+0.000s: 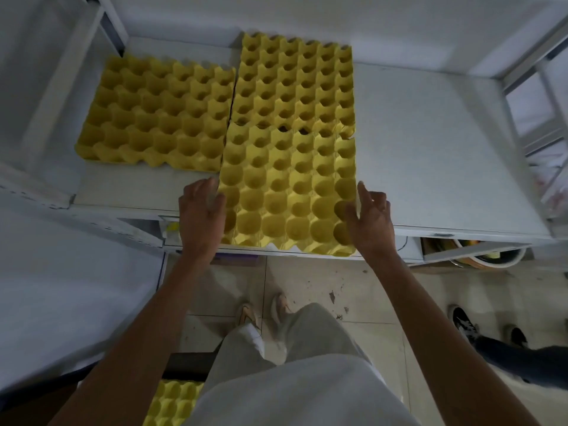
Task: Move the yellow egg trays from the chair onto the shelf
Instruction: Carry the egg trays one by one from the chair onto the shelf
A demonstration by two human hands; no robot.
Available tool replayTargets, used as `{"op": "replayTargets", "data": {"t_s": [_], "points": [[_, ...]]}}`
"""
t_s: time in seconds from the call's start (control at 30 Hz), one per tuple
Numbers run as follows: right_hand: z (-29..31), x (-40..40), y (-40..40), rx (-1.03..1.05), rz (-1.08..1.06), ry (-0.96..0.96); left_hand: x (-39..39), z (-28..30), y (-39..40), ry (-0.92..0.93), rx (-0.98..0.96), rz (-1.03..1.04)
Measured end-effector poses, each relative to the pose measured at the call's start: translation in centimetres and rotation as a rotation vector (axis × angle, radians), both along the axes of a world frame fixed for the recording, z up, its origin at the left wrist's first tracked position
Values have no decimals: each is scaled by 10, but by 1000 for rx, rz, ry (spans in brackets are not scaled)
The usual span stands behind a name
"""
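Three yellow egg trays lie on the white shelf [430,155]. One tray [153,112] is at the left, another [295,81] at the back middle. The front tray [285,192] overlaps the back one and reaches the shelf's front edge. My left hand [199,213] rests against the front tray's left side with relaxed fingers. My right hand [370,216] is at its right side, index finger pointing up, thumb touching the tray's edge. Neither hand curls round the tray. A further yellow tray [172,404] shows at the bottom, partly hidden by my clothing.
The shelf's metal posts [522,66] rise at the back right and back left. A lower shelf level holds a round bowl [491,259] at the right. Another person's shoes [464,324] stand on the tiled floor at the right. My own feet [264,309] are below the shelf edge.
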State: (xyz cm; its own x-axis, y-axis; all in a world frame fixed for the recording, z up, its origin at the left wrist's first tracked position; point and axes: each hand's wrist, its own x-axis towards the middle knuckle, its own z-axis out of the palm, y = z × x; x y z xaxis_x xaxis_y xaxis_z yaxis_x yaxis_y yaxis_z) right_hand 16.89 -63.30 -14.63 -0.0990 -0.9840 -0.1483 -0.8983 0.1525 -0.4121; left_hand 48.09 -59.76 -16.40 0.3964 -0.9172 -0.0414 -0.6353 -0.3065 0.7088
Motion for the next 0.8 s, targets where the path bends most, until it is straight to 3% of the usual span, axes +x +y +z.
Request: {"op": "replayTargets", "data": {"t_s": [0.17,0.4,0.57,0.7,0.8], "points": [[41,14,8,-227,266,127,-14,20,30,-101,2,70],[55,44,46,-412,908,-88,-80,11,150,-305,16,417],[33,29,120,-224,1296,-141,-186,-8,279,-309,244,628],[9,3,191,-87,1623,-6,-266,-14,377,-184,405,873],[-20,-6,239,104,1746,35,-297,-21,435,-133,504,984]]}}
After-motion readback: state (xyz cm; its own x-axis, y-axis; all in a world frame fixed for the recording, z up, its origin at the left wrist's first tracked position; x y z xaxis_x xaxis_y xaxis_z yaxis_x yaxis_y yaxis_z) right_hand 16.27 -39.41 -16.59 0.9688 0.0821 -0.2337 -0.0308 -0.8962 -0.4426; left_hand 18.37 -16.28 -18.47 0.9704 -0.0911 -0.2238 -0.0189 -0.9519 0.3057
